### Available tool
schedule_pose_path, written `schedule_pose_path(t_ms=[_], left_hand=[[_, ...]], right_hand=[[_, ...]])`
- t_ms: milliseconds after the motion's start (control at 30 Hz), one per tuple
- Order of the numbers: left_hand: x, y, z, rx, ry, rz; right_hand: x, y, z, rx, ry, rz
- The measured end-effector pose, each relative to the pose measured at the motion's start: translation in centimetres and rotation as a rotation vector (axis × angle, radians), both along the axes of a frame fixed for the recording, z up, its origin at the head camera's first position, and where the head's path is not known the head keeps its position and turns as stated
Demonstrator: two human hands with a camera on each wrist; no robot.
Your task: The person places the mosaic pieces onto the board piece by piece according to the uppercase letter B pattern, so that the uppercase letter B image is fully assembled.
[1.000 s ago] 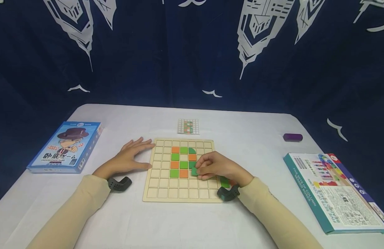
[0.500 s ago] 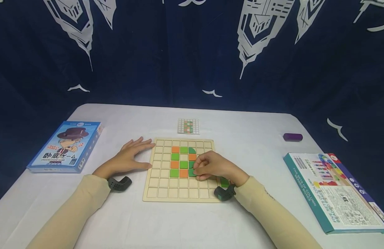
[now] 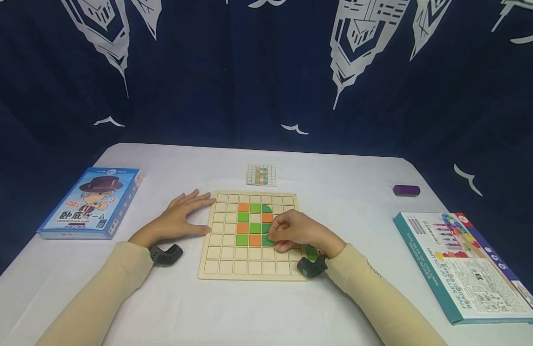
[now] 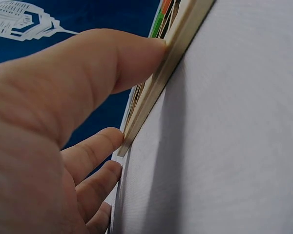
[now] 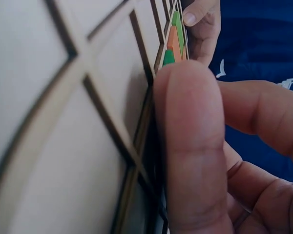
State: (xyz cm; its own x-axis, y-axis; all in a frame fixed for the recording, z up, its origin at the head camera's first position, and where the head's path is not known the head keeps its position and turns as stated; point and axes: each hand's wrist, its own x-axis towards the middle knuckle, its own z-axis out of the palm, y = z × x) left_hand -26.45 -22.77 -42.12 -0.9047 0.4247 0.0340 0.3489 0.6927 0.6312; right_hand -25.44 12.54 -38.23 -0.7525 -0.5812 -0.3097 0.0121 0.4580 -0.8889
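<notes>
A wooden grid board lies flat on the white table, with several orange and green tiles set in its middle cells. My left hand rests at the board's left edge, thumb and fingers spread. In the left wrist view, the thumb touches the board's side. Over the tile block's right column, my right hand has its thumb and fingertips on a dark green tile. That tile lies level in its cell, its right part hidden by the fingers. Just above it sits another dark green tile, partly covered.
Behind the board lies a small pattern card. Loose green tiles lie partly hidden under the right wrist. A blue game box stands at left, a teal-edged box at right, and a purple object beyond it.
The dark green tile, tilted in my right fingers a second ago, now lies level in its cell. The right hand shifted slightly left, then stayed. My left hand has not moved.
</notes>
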Motion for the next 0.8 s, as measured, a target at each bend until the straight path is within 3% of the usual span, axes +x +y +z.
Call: schedule_pose_path(t_ms=[167, 433, 600, 800], left_hand=[[0.0, 0.0, 0.0, 0.006, 0.012, -0.004], [-0.1, 0.0, -0.1, -0.007, -0.006, 0.005], [-0.2, -0.1, -0.3, -0.009, -0.001, 0.001], [-0.1, -0.1, -0.2, -0.008, 0.003, 0.000]], right_hand=[[0.0, 0.7, 0.1, -0.002, -0.007, -0.005], [-0.2, 2.9, 0.2, -0.022, 0.053, 0.030], [-0.2, 4.8, 0.3, 0.003, 0.098, 0.017], [-0.2, 7.0, 0.3, -0.030, 0.093, -0.007]])
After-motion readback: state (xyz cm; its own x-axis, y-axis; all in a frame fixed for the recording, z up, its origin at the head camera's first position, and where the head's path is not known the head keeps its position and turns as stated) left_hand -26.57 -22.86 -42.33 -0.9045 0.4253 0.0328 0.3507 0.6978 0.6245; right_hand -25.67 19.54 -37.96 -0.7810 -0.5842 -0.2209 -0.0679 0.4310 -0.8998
